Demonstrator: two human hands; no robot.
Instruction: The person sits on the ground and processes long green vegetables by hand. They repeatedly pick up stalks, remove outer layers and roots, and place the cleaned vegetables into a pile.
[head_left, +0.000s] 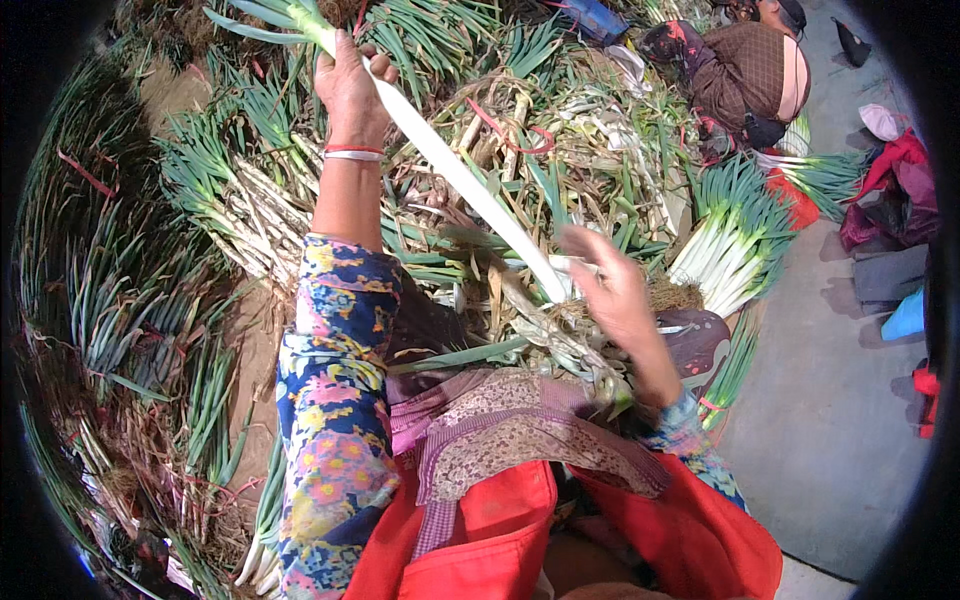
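In the head view, my left hand (351, 86) is closed around the upper part of a long green onion (465, 176), whose white shaft slants down to the right. Its green leaves rise past my fist. The root end lies near my right hand (611, 281), which is blurred, with its fingers apart beside the shaft's lower end. Pale peeled outer layers and dry stalks (540, 315) hang below it over my lap. To the right of that hand lies a bundle of clean white-stemmed green onions (720, 262).
Unpeeled green onion bundles (255, 202) lie at left. A heap of peelings and dry leaves (585, 150) spreads ahead. Another person (750, 75) bends down at upper right. Grey paving (817, 390) runs along the right, with red and purple cloths (900, 187) on it.
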